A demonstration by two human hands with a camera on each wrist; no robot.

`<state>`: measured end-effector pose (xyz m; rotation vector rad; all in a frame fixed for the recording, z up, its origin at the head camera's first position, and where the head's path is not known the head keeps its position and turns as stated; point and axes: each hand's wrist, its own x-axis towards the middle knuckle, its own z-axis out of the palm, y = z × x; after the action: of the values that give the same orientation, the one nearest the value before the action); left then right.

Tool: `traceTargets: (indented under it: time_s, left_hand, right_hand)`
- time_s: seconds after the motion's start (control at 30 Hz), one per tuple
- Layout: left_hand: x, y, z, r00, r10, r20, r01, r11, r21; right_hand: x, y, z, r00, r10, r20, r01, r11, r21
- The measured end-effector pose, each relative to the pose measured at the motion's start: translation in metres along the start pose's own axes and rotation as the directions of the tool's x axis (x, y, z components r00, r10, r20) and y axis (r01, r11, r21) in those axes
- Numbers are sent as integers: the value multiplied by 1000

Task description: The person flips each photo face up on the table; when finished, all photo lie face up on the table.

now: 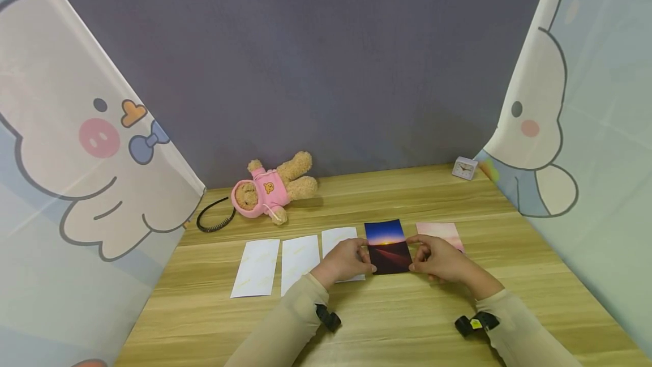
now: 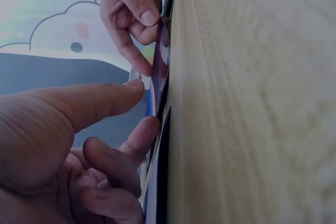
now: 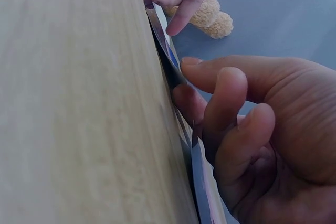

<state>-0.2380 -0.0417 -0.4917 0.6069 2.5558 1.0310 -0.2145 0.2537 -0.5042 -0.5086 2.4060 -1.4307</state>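
A photo print of a sunset over a dark road [image 1: 389,259] lies between my two hands, slightly bowed in the wrist views. My left hand [image 1: 347,259] holds its left edge with thumb and forefinger, and my right hand [image 1: 440,259] holds its right edge the same way. The other fingers of both hands are curled in. Under the left hand is a white card [image 1: 338,235], partly hidden. A pale pink print [image 1: 442,231] lies partly covered by the right hand.
Two more white cards [image 1: 256,268] [image 1: 299,259] lie in the row at left. Behind them are a teddy bear in a pink hoodie [image 1: 270,188] and a black coiled band [image 1: 216,225]. A small white clock [image 1: 464,168] stands at the back right. Printed curtains [image 1: 586,101] flank the wooden table [image 1: 397,327].
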Motion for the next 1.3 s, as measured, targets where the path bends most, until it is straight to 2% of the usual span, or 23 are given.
traceTargets:
  time_s: [0.43, 0.57, 0.7, 0.83, 0.93, 1.07, 1.17, 1.3]
  left_hand:
    - [-1, 1, -1, 1000, 7, -5, -7, 1000, 6]
    - [-2, 2, -1, 1000, 16, -21, -16, 1000, -2]
    - [-6, 2, -3, 999, 31, -42, -31, 999, 8]
    - [-9, 1, -7, 993, 81, -82, -77, 996, 50]
    - [-12, -4, -10, 987, 121, -107, -115, 991, 64]
    - [-18, -9, -16, 981, 151, -119, -148, 989, 30]
    - [-23, -15, -21, 979, 160, -126, -161, 987, 1]
    - [-30, -25, -27, 976, 168, -141, -168, 986, 16]
  right_hand:
    - [0, -2, -2, 999, 31, -27, -32, 999, -18]
    - [1, -2, -2, 999, -8, -43, 6, 999, -36]
    - [2, -1, 0, 994, -88, -70, 84, 995, -53]
    - [4, 0, 2, 981, -158, -114, 148, 985, -90]
    - [5, -1, 3, 976, -170, -135, 157, 982, -107]
    - [6, -7, 6, 973, -177, -148, 156, 977, -143]
    - [7, -14, 9, 973, -185, -138, 163, 973, -162]
    - [12, -22, 16, 970, -217, -110, 194, 963, -189]
